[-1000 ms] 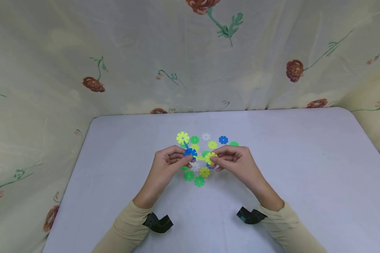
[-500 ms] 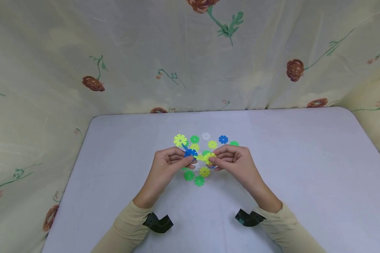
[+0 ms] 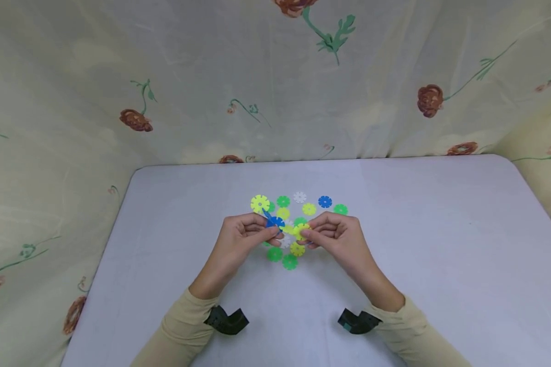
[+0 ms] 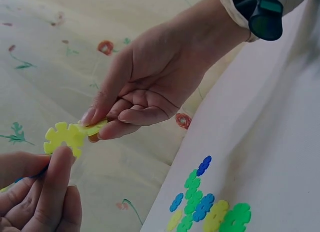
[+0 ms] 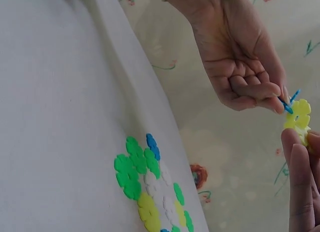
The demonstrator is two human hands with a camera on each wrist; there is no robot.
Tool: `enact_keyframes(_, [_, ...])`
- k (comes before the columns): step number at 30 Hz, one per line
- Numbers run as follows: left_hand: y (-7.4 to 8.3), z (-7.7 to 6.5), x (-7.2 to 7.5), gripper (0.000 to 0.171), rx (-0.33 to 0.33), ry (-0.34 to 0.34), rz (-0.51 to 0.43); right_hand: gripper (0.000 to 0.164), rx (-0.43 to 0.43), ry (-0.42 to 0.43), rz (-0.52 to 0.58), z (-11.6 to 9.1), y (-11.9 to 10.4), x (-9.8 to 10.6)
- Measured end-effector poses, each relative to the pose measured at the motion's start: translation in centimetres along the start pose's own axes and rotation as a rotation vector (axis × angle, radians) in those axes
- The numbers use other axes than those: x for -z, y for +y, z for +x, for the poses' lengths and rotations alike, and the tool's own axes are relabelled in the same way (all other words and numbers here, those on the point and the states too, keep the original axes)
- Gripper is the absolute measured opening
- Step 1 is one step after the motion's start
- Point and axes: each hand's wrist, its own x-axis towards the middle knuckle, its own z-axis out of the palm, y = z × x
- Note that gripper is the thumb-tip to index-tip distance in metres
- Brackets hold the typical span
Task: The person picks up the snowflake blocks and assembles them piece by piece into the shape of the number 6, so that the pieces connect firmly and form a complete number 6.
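Slotted plastic snowflake discs are linked into a chain between my hands, raised above the table. My left hand [image 3: 243,234] pinches a blue disc [image 3: 275,223] between thumb and fingers. From it, a second blue disc seen edge-on leads up to a larger-looking yellow disc [image 3: 259,204]. My right hand [image 3: 337,234] pinches a yellow disc [image 3: 301,231]. Between the hands another yellow disc [image 4: 64,137] meets both held discs; in the right wrist view this yellow disc [image 5: 300,111] touches the blue one. Fingertips hide part of the joints.
Loose discs lie below and beyond the hands on the white table [image 3: 441,244], among them a blue disc [image 3: 325,202], a white disc [image 3: 299,197] and a green disc [image 3: 290,262]. A flowered cloth [image 3: 179,92] hangs behind the table. Each wrist wears a black camera.
My right hand has shifted slightly left, bringing its yellow disc closer to the blue one. The upper yellow disc has swung a little left and down. My left hand stays nearly still.
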Motion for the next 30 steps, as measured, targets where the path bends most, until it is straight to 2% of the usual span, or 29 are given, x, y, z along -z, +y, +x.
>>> enact_keyframes(11, [-0.03,0.02,0.00,0.018,-0.021,0.003,-0.013,0.013,0.037,0.057,0.065,-0.26,0.13,-0.77])
enact_keyframes(30, [-0.16,-0.12,-0.14,0.017,-0.046,-0.031,0.010,0.009,0.089,0.092,0.000,-0.36,0.48,-1.10])
